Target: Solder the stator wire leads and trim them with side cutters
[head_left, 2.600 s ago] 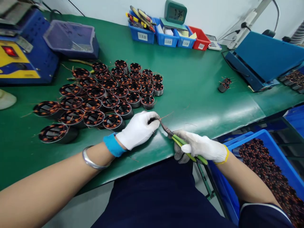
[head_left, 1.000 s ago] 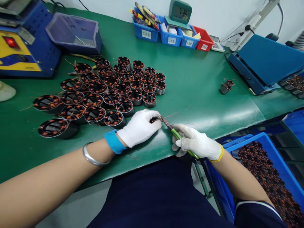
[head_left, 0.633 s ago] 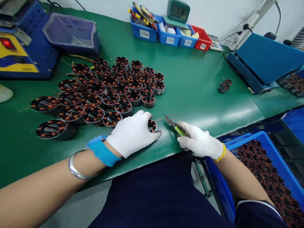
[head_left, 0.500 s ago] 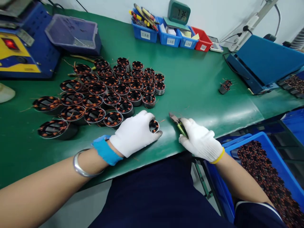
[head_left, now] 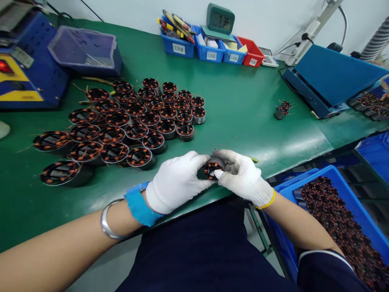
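Both of my gloved hands meet at one motor stator, a dark ring with copper windings, near the table's front edge. My left hand grips its left side between thumb and fingers. From the right, my right hand closes on it, the thumb at the opening and the fingers around the far side. A green handle of the cutting pliers sticks out behind my right hand; whether the pliers lie on the table or stay in that hand I cannot tell. Several more stators stand grouped to the left.
Purple bin and blue-and-yellow machine are at the back left. Labelled tool boxes and a clock line the wall. Two small stators stand by a blue device. A blue crate of stators is at lower right.
My right hand has come left and taken hold of the stator, where it held the pliers apart before. My left hand has moved the stator slightly right. The view has shifted a little.
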A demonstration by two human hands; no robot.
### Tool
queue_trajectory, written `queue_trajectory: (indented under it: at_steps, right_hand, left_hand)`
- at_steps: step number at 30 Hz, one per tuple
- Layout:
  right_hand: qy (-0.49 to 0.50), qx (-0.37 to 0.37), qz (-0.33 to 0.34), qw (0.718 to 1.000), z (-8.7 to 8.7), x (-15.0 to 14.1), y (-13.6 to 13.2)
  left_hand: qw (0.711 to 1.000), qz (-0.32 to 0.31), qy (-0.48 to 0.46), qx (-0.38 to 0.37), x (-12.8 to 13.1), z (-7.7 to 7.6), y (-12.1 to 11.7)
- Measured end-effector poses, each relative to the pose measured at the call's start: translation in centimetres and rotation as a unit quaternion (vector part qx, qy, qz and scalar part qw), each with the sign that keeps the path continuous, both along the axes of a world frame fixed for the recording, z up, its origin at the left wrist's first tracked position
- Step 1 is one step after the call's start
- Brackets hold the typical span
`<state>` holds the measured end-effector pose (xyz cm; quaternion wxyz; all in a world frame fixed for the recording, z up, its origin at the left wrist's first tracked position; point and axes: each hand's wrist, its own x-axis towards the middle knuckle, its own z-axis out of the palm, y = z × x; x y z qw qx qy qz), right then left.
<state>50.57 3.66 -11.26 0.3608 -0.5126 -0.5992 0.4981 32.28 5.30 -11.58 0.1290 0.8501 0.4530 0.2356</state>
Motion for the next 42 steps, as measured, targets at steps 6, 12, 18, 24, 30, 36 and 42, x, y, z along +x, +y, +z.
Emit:
queue_trajectory:
  at_steps: [6, 12, 18, 24, 30, 36, 42]
  right_hand:
    - [-0.017, -0.01, -0.034, 0.999, 1.2, 0.8, 0.0]
    - [-0.031, -0.01, -0.011, 0.999, 1.0, 0.5, -0.3]
    - [0.062, -0.045, -0.029, 0.997, 1.4, 0.4, 0.0]
    - [0.037, -0.047, -0.015, 0.998, 0.8, 0.2, 0.0]
    - [0.116, -0.064, -0.047, 0.99, 1.5, 0.2, 0.4]
    - [0.113, -0.081, -0.015, 0.99, 1.1, 0.0, 0.2]
    - [0.184, -0.081, -0.043, 0.979, 0.8, 0.5, 0.5]
  left_hand:
    - [0.95, -0.037, -0.193, -0.244, -0.9, 2.0, 1.0]
    - [0.945, 0.003, -0.249, -0.213, -0.5, 1.9, 1.0]
    - [0.875, 0.076, -0.425, -0.218, -0.7, 2.0, 1.0]
    - [0.947, -0.032, -0.283, -0.148, -0.3, 1.6, 0.6]
    - [0.854, 0.116, -0.428, -0.273, -0.9, 0.4, 1.6]
    - [0.941, -0.019, -0.267, -0.206, 0.0, 0.8, 0.6]
    - [0.854, 0.04, -0.372, -0.36, -0.3, -0.3, 0.7]
